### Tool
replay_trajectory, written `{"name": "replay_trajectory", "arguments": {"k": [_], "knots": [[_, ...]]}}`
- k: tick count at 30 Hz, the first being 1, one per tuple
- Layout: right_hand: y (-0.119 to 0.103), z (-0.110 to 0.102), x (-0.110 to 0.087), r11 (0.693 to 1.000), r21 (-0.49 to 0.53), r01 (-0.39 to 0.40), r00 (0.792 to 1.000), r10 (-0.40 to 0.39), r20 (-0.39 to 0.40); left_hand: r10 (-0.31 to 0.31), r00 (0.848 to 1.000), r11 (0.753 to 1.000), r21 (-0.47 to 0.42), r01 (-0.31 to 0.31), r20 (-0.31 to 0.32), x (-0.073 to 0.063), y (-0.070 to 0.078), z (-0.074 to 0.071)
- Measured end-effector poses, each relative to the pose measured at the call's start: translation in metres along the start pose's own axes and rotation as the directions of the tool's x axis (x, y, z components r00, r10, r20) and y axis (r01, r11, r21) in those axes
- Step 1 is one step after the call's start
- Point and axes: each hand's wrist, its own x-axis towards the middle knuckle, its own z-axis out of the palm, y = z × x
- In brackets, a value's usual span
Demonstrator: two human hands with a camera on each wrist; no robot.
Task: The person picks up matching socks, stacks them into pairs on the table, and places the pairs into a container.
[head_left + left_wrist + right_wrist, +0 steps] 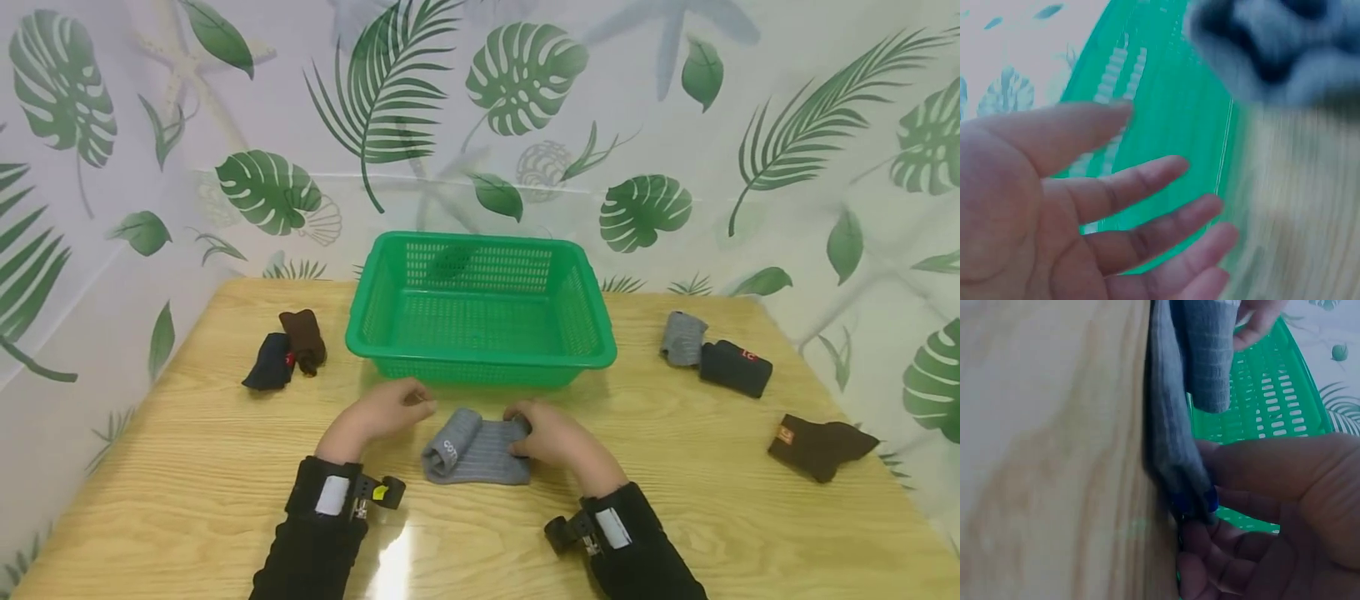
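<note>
A grey ribbed sock (489, 457) lies on the table in front of the basket, its lettered left part rolled or folded over. At its right end, my right hand (551, 435) pinches the fabric between thumb and fingers; the right wrist view shows the sock end (1175, 450) there, with blue patches near the fingertips. My left hand (384, 412) is just left of the folded part, holding nothing. In the left wrist view its fingers (1141, 178) are spread and gently bent, apart from the blurred sock (1285, 56).
Behind the hands stands a green plastic basket (480, 357) with nothing in it. At left lie a black sock (268, 363) and a brown sock (303, 340). At right are a grey sock (682, 338), a black sock (735, 368) and a brown sock (817, 446).
</note>
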Motion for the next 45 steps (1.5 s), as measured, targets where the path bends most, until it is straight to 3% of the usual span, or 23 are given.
{"name": "replay_trajectory", "arguments": {"k": [3, 6, 8, 13, 18, 21, 24, 27, 29, 31, 33, 36, 41, 45], "knots": [[0.003, -0.003, 0.000, 1.000, 0.010, -0.001, 1.000, 0.001, 0.010, 0.037, 0.999, 0.996, 0.078, -0.038, 0.024, 0.003, 0.018, 0.017], [0.004, -0.004, 0.001, 1.000, 0.022, 0.022, 1.000, -0.022, 0.013, 0.075, 0.996, 0.976, 0.203, -0.084, 0.053, 0.005, 0.028, 0.033], [0.005, -0.003, 0.001, 0.999, 0.038, 0.036, 0.999, -0.037, 0.012, 0.055, 0.998, 0.963, 0.261, -0.063, 0.040, 0.005, 0.029, 0.037], [0.012, -0.004, 0.000, 0.995, 0.077, 0.056, 0.998, -0.056, 0.008, -0.076, 0.997, 0.981, 0.175, 0.079, -0.024, 0.004, 0.018, 0.023], [0.021, -0.013, -0.003, 0.993, 0.109, 0.047, 0.998, -0.050, 0.023, -0.156, 0.983, 0.975, 0.145, 0.169, -0.096, 0.000, 0.007, 0.000], [0.024, -0.022, -0.006, 0.991, 0.121, 0.051, 0.998, -0.056, 0.035, -0.101, 0.981, 0.976, 0.172, 0.130, -0.167, 0.000, 0.015, -0.001], [0.019, -0.029, -0.011, 0.992, 0.102, 0.079, 0.996, -0.081, 0.022, 0.020, 0.981, 0.973, 0.229, 0.026, -0.195, 0.001, 0.033, 0.010], [0.005, -0.032, -0.017, 0.986, 0.060, 0.159, 0.987, -0.161, 0.028, 0.111, 0.990, 0.966, 0.244, -0.087, -0.084, 0.000, 0.045, 0.024], [-0.007, -0.031, -0.020, 0.972, 0.049, 0.231, 0.969, -0.235, 0.080, 0.117, 0.992, 0.968, 0.218, -0.123, 0.039, 0.000, 0.047, 0.030], [-0.015, -0.027, -0.020, 0.957, 0.058, 0.285, 0.944, -0.291, 0.156, 0.101, 0.985, 0.975, 0.186, -0.126, 0.139, -0.001, 0.046, 0.033], [-0.020, -0.024, -0.019, 0.949, 0.056, 0.312, 0.922, -0.316, 0.225, 0.062, 0.981, 0.979, 0.180, -0.095, 0.183, -0.001, 0.043, 0.032], [-0.022, -0.022, -0.018, 0.943, 0.028, 0.330, 0.902, -0.324, 0.285, 0.002, 0.987, 0.976, 0.214, -0.038, 0.162, -0.001, 0.037, 0.024], [-0.014, -0.026, -0.019, 0.956, 0.055, 0.290, 0.900, -0.291, 0.325, -0.129, 0.989, 0.949, 0.297, 0.104, 0.066, -0.006, 0.017, 0.001], [-0.006, -0.031, -0.022, 0.967, 0.070, 0.247, 0.908, -0.256, 0.331, -0.255, 0.967, 0.930, 0.275, 0.243, 0.010, -0.015, 0.001, -0.018]]}}
